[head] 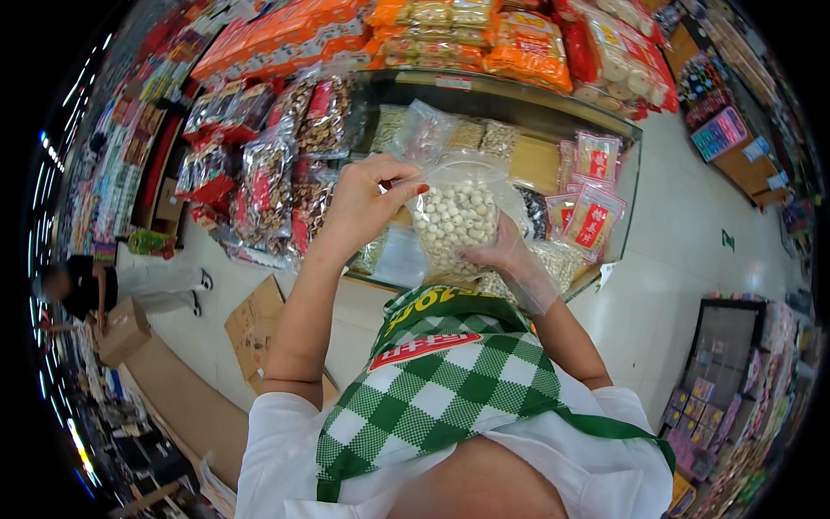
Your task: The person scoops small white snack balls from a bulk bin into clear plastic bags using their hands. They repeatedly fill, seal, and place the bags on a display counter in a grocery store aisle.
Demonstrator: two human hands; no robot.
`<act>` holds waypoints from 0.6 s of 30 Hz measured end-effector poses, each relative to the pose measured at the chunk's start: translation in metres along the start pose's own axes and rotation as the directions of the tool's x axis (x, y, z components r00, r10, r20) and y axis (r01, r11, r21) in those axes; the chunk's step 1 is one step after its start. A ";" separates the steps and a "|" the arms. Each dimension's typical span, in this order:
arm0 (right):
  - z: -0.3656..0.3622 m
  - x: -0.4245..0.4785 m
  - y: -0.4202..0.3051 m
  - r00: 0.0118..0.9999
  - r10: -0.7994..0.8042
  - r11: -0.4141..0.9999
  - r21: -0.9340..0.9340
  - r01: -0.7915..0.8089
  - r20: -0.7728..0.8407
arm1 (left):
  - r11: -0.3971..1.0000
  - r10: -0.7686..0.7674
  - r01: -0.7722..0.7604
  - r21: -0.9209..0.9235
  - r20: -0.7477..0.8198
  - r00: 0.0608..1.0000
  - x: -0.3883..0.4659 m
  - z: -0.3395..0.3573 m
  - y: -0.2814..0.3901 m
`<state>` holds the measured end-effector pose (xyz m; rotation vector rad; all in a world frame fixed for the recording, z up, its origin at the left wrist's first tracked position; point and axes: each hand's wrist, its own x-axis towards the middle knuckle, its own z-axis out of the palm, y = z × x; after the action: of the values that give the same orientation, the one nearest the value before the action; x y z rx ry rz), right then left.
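Observation:
A clear plastic zip bag [454, 224] full of pale, round dried seeds, which look like lotus seeds, is held up in front of me. My left hand [382, 194], bare, pinches the bag's upper left edge between thumb and fingers. On the right, my right hand [502, 250] wears a thin transparent glove and grips the bag's lower side; some of its fingers are hidden. Behind the bag's top lies another clear bag [425, 133] with reddish contents. Under my hands, a glass-walled display bin [626, 194] holds several packs of dried goods.
Bagged brown dried goods [266, 188] fill the left side. Orange packs [528, 52] are stacked along the far edge. Red-labelled sachets [587, 220] lie at the bin's right. Flattened cardboard [253, 327] is on the floor at left, where another person [97, 285] stands by a carton [123, 331].

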<state>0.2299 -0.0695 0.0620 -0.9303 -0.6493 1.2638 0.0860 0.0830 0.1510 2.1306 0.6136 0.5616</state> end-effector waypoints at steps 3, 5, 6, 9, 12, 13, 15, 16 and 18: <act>0.007 0.010 0.006 0.998 0.013 1.000 -0.013 -0.012 0.059 | 0.998 -0.064 0.063 -0.019 -0.062 0.996 -0.010 -0.008 -0.006; 0.007 0.016 0.014 0.995 -0.003 0.998 -0.058 0.009 0.102 | 0.995 -0.103 0.102 -0.023 -0.095 0.990 -0.017 -0.013 -0.007; 0.008 0.017 0.015 0.993 0.013 0.998 -0.057 -0.007 0.118 | 0.994 -0.108 0.107 -0.019 -0.113 0.988 -0.021 -0.015 -0.007; 0.013 0.020 0.017 0.986 0.052 0.997 -0.058 -0.044 0.160 | 0.993 -0.117 0.118 -0.007 -0.170 0.979 -0.031 -0.018 -0.009; 0.015 0.025 0.018 0.979 0.070 0.996 -0.065 -0.058 0.191 | 0.993 -0.115 0.121 0.015 -0.211 0.971 -0.036 -0.018 -0.010; 0.014 0.026 0.019 0.977 0.071 0.996 -0.068 -0.059 0.201 | 0.992 -0.113 0.122 0.028 -0.209 0.971 -0.037 -0.018 -0.009; 0.014 0.026 0.018 0.974 0.078 0.995 -0.071 -0.064 0.215 | 0.993 -0.103 0.113 0.040 -0.207 0.973 -0.038 -0.018 -0.004; 0.014 0.025 0.016 0.972 0.083 0.995 -0.072 -0.069 0.219 | 0.994 -0.094 0.105 0.040 -0.208 0.974 -0.037 -0.018 -0.001; 0.014 0.024 0.015 0.970 0.088 0.995 -0.073 -0.073 0.226 | 0.992 -0.122 0.121 -0.017 -0.197 0.973 -0.037 -0.015 0.002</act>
<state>0.2154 -0.0426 0.0538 -0.8776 -0.8437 1.4432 0.0490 0.0684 0.1546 2.0302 0.8465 0.7113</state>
